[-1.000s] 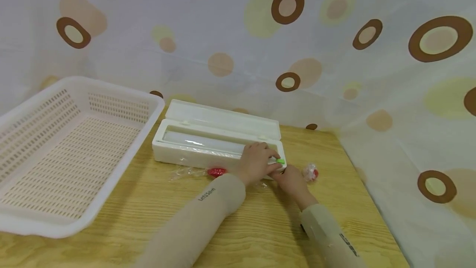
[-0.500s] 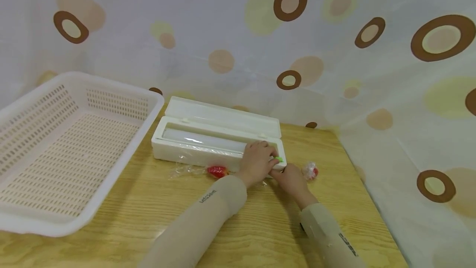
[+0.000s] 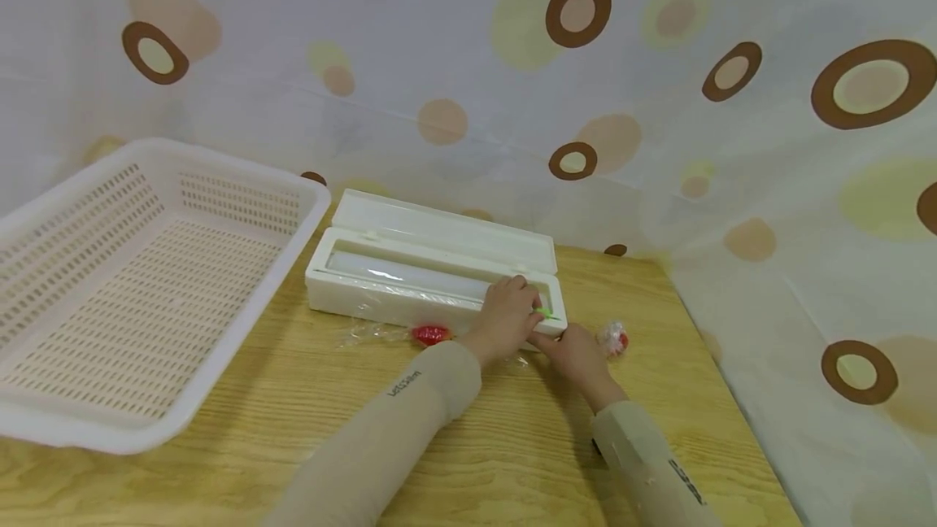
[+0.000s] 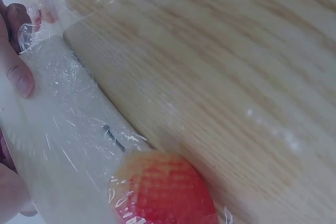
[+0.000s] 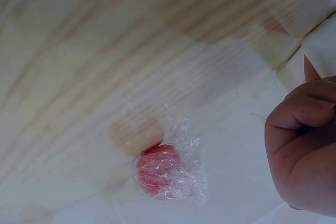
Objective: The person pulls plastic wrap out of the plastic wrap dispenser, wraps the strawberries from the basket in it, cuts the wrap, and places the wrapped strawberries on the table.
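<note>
A long white cling film dispenser box (image 3: 395, 299) lies on the table with its lid (image 3: 446, 226) folded back. Inside is a roll of film (image 3: 410, 273). At the box's right end my left hand (image 3: 505, 317) pinches a small green slider cutter (image 3: 544, 313) on the front edge. My right hand (image 3: 574, 354) grips the front right corner with curled fingers. Clear film hangs over the front onto a red-and-yellow fruit-like piece (image 3: 431, 335), seen closer as a red piece (image 4: 168, 187) in the left wrist view. The fingertips on the slider are partly hidden.
Right of the box sits a red piece wrapped in film (image 3: 613, 339), also a wrapped red piece (image 5: 163, 171) in the right wrist view. A large white perforated basket (image 3: 293, 263) stands at the left. A patterned curtain (image 3: 468, 63) hangs behind the wooden table (image 3: 512, 462).
My left hand and the green slider have shifted slightly left along the box's front edge. My right hand keeps its grip on the corner. The head view has tilted a little.
</note>
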`<state>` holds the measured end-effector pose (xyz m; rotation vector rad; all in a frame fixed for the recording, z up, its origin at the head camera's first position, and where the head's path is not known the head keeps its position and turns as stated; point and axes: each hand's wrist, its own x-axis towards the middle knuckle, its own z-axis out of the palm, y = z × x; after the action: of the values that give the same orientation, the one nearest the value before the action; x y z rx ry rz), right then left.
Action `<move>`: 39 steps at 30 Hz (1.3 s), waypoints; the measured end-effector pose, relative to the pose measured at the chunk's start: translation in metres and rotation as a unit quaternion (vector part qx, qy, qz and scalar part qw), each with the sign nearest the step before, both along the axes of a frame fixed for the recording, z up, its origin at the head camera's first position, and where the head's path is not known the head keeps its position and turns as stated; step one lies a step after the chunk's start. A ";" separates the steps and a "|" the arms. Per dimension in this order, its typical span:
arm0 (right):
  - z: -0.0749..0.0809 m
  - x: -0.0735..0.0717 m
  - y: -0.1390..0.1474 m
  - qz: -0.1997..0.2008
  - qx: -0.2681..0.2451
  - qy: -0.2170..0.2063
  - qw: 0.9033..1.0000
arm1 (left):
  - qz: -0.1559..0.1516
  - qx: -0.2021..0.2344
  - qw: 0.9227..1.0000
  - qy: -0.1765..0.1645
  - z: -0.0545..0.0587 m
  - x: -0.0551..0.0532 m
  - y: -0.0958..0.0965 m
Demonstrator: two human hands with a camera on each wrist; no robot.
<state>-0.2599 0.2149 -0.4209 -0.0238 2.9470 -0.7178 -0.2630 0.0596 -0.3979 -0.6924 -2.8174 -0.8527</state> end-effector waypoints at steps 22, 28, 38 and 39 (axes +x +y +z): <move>-0.005 -0.004 0.001 0.005 0.013 -0.015 1.000 | 0.107 0.052 0.992 -0.028 -0.004 0.001 0.011; -0.006 -0.004 0.001 -0.006 0.023 -0.012 1.000 | 0.135 0.038 0.990 -0.027 -0.006 0.003 0.009; -0.001 -0.003 0.002 0.003 0.020 -0.023 1.000 | 0.176 0.008 0.984 -0.009 -0.006 0.007 -0.002; -0.001 -0.003 0.002 0.005 0.022 -0.023 0.999 | 0.176 0.010 0.984 -0.008 -0.005 0.007 -0.003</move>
<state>-0.2629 0.2167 -0.4216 -0.0197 2.9165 -0.6418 -0.2561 0.0567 -0.4030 -0.1710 -2.8152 -0.8201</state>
